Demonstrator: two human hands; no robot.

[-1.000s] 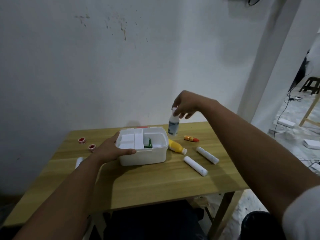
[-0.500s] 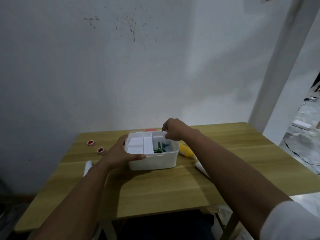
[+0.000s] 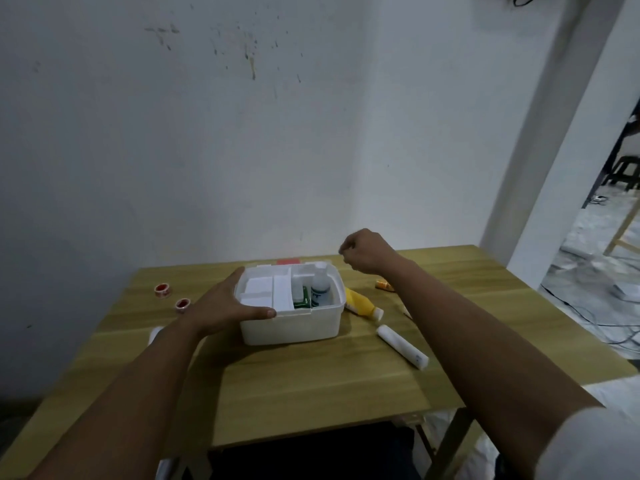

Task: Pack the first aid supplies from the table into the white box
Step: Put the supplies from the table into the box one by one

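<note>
Inside smooth white plastic box (image 3: 294, 327): upright cylindrical bottle (image 3: 319, 285); wooden table (image 3: 311, 375)

an open white box (image 3: 294, 323) sits mid-table. its left half holds white packets (image 3: 258, 289); its right compartment holds a green carton (image 3: 302, 299) and an upright white bottle (image 3: 320, 287). just right of it a yellow bottle (image 3: 360, 301) lies on its side. nearer me lies a white roll (image 3: 401, 345). far left sit two small red-and-white rolls (image 3: 171, 296), perhaps tape.
</note>
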